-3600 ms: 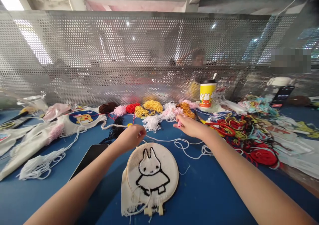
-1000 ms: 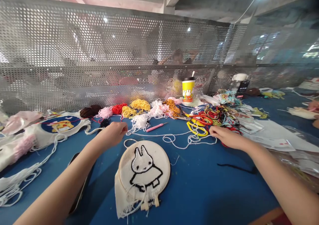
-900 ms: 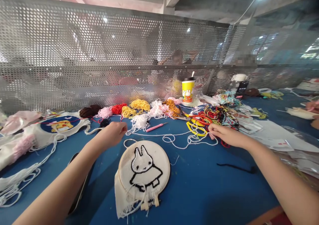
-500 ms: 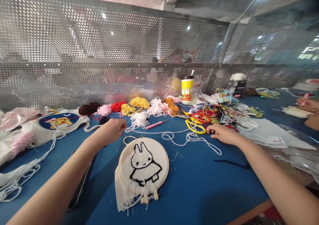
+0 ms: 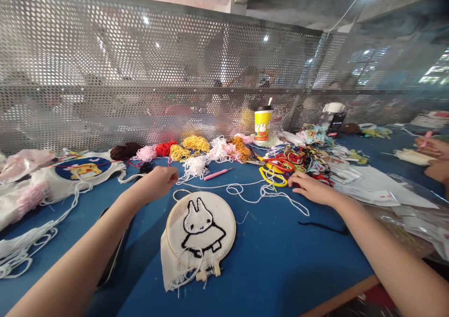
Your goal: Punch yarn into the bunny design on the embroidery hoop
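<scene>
Near the middle of the blue table lies a round embroidery hoop [image 5: 200, 230] with cream cloth, bearing a black-outlined white rabbit; its cloth edge is frayed. My left hand [image 5: 162, 182] is closed just above and left of the hoop, and what its fingers hold, if anything, is hidden. A strand of white yarn [image 5: 245, 193] runs loosely from near those fingertips toward the right. Palm down, my right hand [image 5: 310, 187] rests with fingers apart beside the yellow handle of scissors [image 5: 277, 181]. Between the hands lies a pink-handled punch needle [image 5: 215, 174].
Yarn bundles [image 5: 194, 144] line the back, before a perforated metal screen [image 5: 157, 74]. A yellow cup [image 5: 263, 124] stands there. Tangled threads [image 5: 308, 160] and plastic bags [image 5: 414, 223] lie right, a second embroidery [image 5: 84, 168] left. A phone [image 5: 114, 261] is under my left forearm. Another person's hand [image 5: 435, 147] shows far right.
The view has shifted slightly, so the hoop appears a little higher and further left. Both hands keep nearly the same places on the table.
</scene>
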Tool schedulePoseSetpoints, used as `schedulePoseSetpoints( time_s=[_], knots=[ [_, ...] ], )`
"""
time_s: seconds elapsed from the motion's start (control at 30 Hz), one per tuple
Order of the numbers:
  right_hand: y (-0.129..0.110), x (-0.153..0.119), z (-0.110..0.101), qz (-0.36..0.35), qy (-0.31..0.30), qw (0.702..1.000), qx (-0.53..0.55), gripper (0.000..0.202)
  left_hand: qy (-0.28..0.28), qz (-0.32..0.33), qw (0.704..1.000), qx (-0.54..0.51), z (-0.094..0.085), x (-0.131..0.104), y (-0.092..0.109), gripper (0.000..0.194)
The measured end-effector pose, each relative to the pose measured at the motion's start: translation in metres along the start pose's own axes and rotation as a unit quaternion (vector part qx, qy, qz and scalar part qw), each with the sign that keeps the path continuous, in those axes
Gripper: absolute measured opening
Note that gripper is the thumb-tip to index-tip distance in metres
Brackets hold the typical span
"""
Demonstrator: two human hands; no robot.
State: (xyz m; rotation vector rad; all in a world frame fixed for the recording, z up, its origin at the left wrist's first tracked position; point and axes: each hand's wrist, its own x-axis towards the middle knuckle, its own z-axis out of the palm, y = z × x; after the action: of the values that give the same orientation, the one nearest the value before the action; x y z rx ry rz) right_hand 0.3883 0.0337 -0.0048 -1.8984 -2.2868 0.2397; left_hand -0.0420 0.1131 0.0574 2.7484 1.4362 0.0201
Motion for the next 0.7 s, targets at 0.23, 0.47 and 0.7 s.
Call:
schedulePoseSetpoints(
  time_s=[0.23, 0.47, 0.7],
  knots=[
    [-0.016, -0.005, -0.004, 0.014, 0.085, 0.996, -0.035, 0.017, -0.001, -0.007, 1.000, -0.003, -0.004, -0.002, 0.003, 0.019],
    [-0.073, -0.004, -0.050, 0.018, 0.199, 0.979, -0.041, 0.018, -0.002, -0.018, 1.000, -0.004, -0.007, -0.003, 0.005, 0.019],
    [-0.133, 0.022, -0.065, -0.034, 0.197, 0.975, 0.096, 0.012, -0.005, -0.018, 1.000, -0.009, -0.007, -0.005, 0.005, 0.020]
  ],
)
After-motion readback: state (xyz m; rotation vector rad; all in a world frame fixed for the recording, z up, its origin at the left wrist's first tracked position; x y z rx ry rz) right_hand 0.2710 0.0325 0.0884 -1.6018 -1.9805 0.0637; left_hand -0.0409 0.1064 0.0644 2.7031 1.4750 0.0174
